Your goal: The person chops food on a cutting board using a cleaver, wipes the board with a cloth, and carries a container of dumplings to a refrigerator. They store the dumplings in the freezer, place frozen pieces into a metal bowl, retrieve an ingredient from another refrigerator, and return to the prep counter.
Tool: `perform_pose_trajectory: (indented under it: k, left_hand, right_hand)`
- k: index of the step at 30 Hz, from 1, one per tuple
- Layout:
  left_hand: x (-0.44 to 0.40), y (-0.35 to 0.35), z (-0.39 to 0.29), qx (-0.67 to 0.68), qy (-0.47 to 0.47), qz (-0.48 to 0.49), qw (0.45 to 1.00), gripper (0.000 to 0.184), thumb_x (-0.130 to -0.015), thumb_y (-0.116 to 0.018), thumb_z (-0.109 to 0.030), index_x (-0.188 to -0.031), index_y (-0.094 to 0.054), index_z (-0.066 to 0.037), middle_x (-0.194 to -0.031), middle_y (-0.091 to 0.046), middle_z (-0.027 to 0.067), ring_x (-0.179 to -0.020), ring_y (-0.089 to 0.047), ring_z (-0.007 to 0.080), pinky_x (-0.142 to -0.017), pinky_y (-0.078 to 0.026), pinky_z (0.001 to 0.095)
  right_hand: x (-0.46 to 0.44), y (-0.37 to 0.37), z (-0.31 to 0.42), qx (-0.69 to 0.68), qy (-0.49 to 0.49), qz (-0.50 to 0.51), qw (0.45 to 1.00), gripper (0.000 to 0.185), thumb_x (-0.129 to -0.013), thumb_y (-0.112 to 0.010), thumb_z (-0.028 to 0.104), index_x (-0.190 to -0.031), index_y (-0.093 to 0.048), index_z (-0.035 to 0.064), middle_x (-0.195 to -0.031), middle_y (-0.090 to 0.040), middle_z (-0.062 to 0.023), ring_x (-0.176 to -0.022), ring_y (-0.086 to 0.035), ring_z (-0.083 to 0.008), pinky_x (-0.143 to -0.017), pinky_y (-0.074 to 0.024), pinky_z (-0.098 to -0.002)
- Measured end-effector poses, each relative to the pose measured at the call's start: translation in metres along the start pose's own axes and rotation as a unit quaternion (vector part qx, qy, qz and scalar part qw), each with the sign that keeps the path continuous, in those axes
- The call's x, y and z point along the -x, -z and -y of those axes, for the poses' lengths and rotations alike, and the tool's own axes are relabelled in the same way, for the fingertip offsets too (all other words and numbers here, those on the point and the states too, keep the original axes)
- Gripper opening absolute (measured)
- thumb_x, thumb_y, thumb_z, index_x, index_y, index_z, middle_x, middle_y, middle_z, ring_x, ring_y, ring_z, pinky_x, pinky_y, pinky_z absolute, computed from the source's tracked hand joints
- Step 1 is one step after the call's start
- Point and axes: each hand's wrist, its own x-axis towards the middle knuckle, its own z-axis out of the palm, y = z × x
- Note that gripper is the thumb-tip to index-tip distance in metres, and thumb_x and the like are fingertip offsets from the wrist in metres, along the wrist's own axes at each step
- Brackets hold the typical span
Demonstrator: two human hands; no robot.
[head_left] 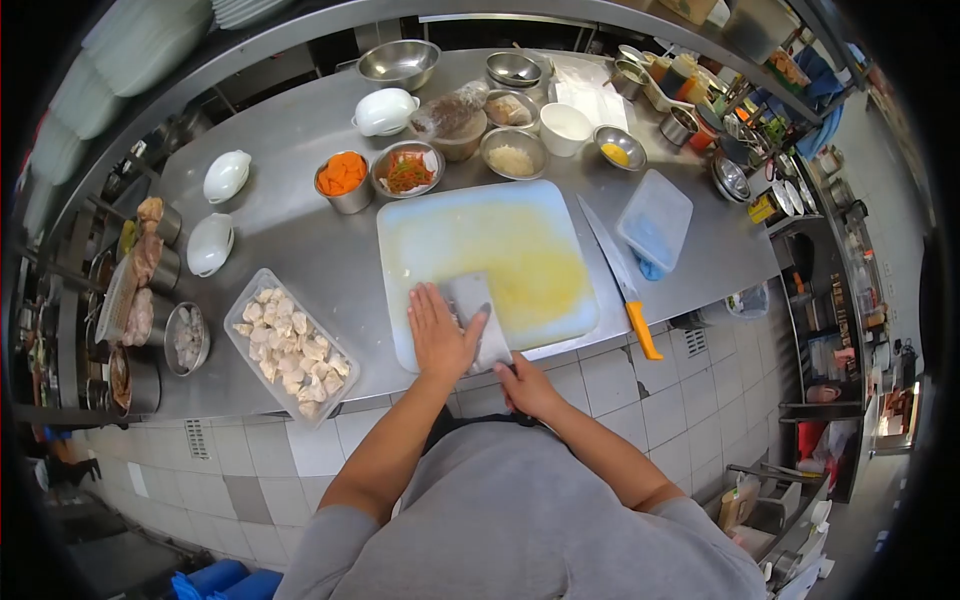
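Note:
My right hand (528, 386) is wrapped round the handle of a cleaver (474, 312), its broad grey blade lying over the near part of the cutting board (430, 235). Beside the blade, my left hand (440, 328) lies flat with fingers stretched out, its thumb reaching over the blade. Yellowish stains mark the pale blue-white board. A clear plastic tub of pale chunks, apparently chicken (295, 345), stands to the left. On the right, a long knife with an orange handle (641, 330) rests beside the board, its handle jutting over the table edge.
Behind the board stand a pot of orange chunks (342, 174), a bowl of shredded vegetables (408, 171), a bowl with pale contents (514, 160) and a bowl of yellow liquid (616, 153). A plastic lidded container (656, 215) sits right. White dishes (210, 245) stand left.

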Motion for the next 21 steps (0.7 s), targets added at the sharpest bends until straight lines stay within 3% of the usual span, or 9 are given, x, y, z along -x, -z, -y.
perform_pose_trajectory:
  k: [5, 7, 10, 13, 15, 19, 21]
  left_hand:
    - [-0.001, -0.001, 0.003, 0.031, 0.02, -0.058, 0.998, 0.101, -0.102, -0.055, -0.06, -0.162, -0.014, 0.011, -0.169, -0.017, 0.035, -0.159, -0.013, 0.0471, -0.129, -0.011, 0.0539]
    - [-0.001, 0.004, 0.01, 0.156, 0.008, -0.098, 0.983, 0.097, -0.103, -0.055, -0.055, -0.162, -0.014, 0.011, -0.169, -0.016, 0.035, -0.159, -0.015, 0.0476, -0.129, -0.013, 0.0541]
    - [0.005, 0.014, 0.026, 0.245, 0.008, -0.117, 0.963, 0.094, -0.105, -0.053, -0.052, -0.162, -0.014, 0.011, -0.169, -0.017, 0.0347, -0.159, -0.016, 0.0481, -0.128, -0.015, 0.0542]
    - [0.012, 0.024, 0.04, 0.192, 0.017, -0.11, 0.975, 0.091, -0.104, -0.056, -0.047, -0.162, -0.015, 0.011, -0.169, -0.018, 0.0333, -0.159, -0.014, 0.0478, -0.129, -0.013, 0.0551]
    - [0.014, 0.023, 0.038, 0.142, 0.027, -0.105, 0.984, 0.092, -0.104, -0.055, -0.048, -0.162, -0.015, 0.011, -0.168, -0.019, 0.0333, -0.159, -0.014, 0.0474, -0.128, -0.013, 0.0557]
    - [0.013, 0.023, 0.029, 0.033, 0.072, -0.076, 0.994, 0.094, -0.104, -0.055, -0.052, -0.162, -0.015, 0.011, -0.168, -0.021, 0.0332, -0.159, -0.014, 0.0459, -0.128, -0.012, 0.0568]
    - [0.013, 0.021, 0.03, 0.046, 0.084, -0.092, 0.991, 0.093, -0.104, -0.055, -0.051, -0.162, -0.016, 0.011, -0.167, -0.021, 0.0335, -0.159, -0.014, 0.0464, -0.128, -0.013, 0.0564]
  right_hand:
    - [-0.013, -0.017, 0.02, -0.005, -0.003, 0.045, 0.999, 0.03, -0.11, -0.055, 0.034, -0.109, -0.053, 0.0044, -0.066, -0.055, -0.0033, -0.048, -0.056, -0.0157, -0.046, -0.0465, -0.0328]
    - [-0.021, -0.012, 0.015, -0.026, 0.002, 0.057, 0.998, 0.027, -0.111, -0.054, 0.033, -0.108, -0.055, 0.0062, -0.067, -0.055, -0.0029, -0.048, -0.055, -0.0143, -0.045, -0.0442, -0.031]
    - [-0.028, 0.017, 0.004, -0.106, -0.007, -0.028, 0.994, 0.032, -0.111, -0.053, 0.039, -0.106, -0.056, 0.0069, -0.068, -0.056, -0.0025, -0.049, -0.056, -0.0152, -0.044, -0.0449, -0.0315]
    - [-0.044, 0.074, 0.012, -0.183, -0.014, -0.076, 0.98, 0.034, -0.11, -0.053, 0.042, -0.103, -0.056, 0.0091, -0.067, -0.055, -0.0017, -0.047, -0.054, -0.0151, -0.043, -0.0453, -0.0322]
    - [-0.059, 0.111, 0.029, -0.165, -0.029, -0.101, 0.981, 0.034, -0.11, -0.053, 0.043, -0.102, -0.056, 0.0095, -0.066, -0.055, -0.0013, -0.047, -0.054, -0.0146, -0.043, -0.0446, -0.0323]
    - [-0.113, 0.164, 0.045, -0.089, -0.039, -0.088, 0.991, 0.034, -0.109, -0.056, 0.041, -0.098, -0.056, 0.0086, -0.064, -0.053, -0.0017, -0.045, -0.052, -0.0155, -0.041, -0.0436, -0.034]
    - [-0.137, 0.175, 0.053, 0.028, -0.015, -0.055, 0.998, 0.035, -0.108, -0.057, 0.039, -0.094, -0.056, 0.0065, -0.063, -0.053, -0.0027, -0.042, -0.051, -0.0166, -0.04, -0.0438, -0.0353]
